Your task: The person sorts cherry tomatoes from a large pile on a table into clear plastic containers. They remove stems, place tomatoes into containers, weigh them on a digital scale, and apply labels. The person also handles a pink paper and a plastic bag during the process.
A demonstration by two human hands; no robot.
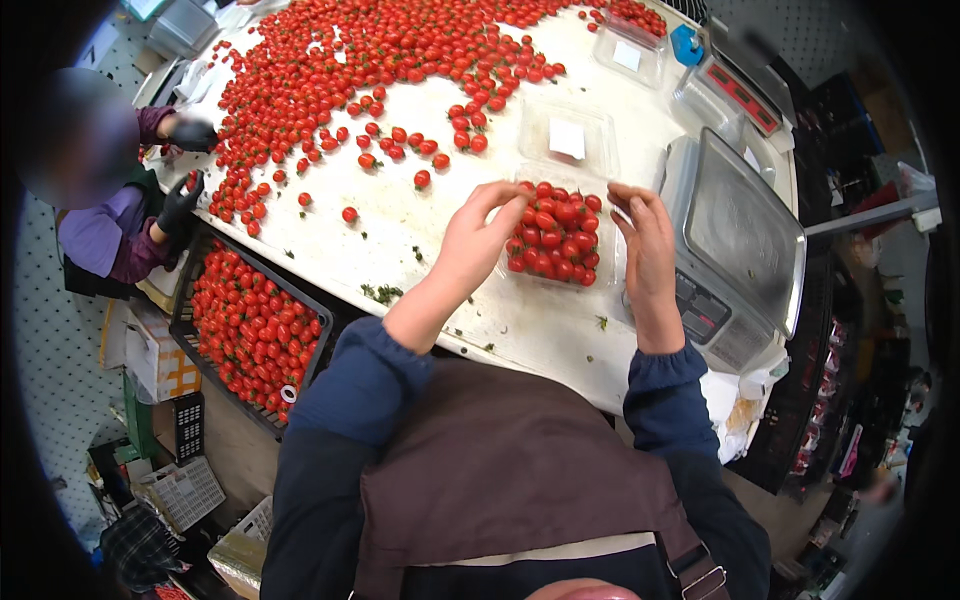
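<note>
Cherry tomatoes (553,232) fill a clear plastic punnet (598,285) on the white table in front of me. My left hand (468,235) reaches in from the left, its fingertips at the punnet's far left corner, touching or just over the tomatoes there. On the other side, my right hand (648,248) stands upright along the punnet's right edge, with loosely bent fingers apart from the thumb. Neither hand grips anything that I can see. Behind the punnet lies its clear lid or tray (598,150) with a white label.
A weighing scale (745,225) stands close to my right, a second scale (738,98) behind it. Loose tomatoes (370,50) spread over the far table. A black crate of tomatoes (255,330) sits lower left. A co-worker's black-gloved hand (180,203) holds a tomato.
</note>
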